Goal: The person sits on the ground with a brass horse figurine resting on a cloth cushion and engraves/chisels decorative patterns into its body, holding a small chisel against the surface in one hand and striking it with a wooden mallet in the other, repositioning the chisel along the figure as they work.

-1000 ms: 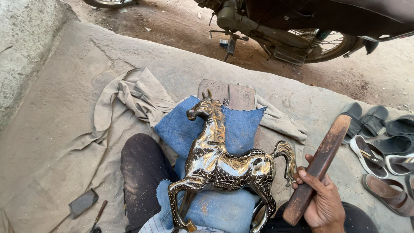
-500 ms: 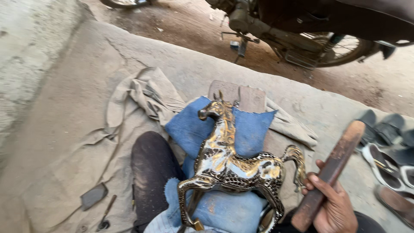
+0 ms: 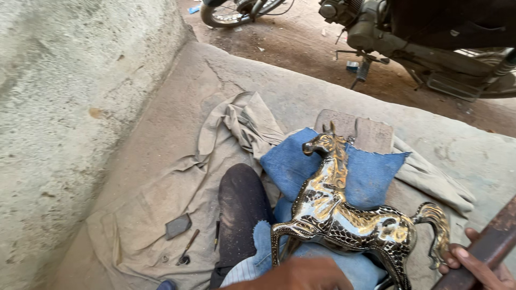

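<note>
A shiny brass horse figurine (image 3: pixel 344 220) lies across my lap on a blue denim cloth (image 3: pixel 371 174), head up and pointing left. My right hand (image 3: pixel 475 263) is at the lower right, by the horse's tail, with its fingers wrapped around a long brown bar (image 3: pixel 492 247) that runs off the right edge. At the bottom edge my left hand (image 3: pixel 301 275) shows blurred, in front of the horse's front legs; its grip is hidden. My dark trouser leg (image 3: pixel 242 207) lies to the left of the horse.
A beige cloth (image 3: pixel 161 182) covers the concrete ledge, with a flat dark piece (image 3: pixel 178 225) and a small tool (image 3: pixel 188 249) on it. Wooden blocks (image 3: pixel 357 129) sit behind the denim. A rough wall (image 3: pixel 64 107) rises at left. A motorcycle (image 3: pixel 430 37) stands on the dirt beyond.
The view has swung left, so the sandals are out of sight and the bar sits at the right edge. My left hand has come into view at the bottom.
</note>
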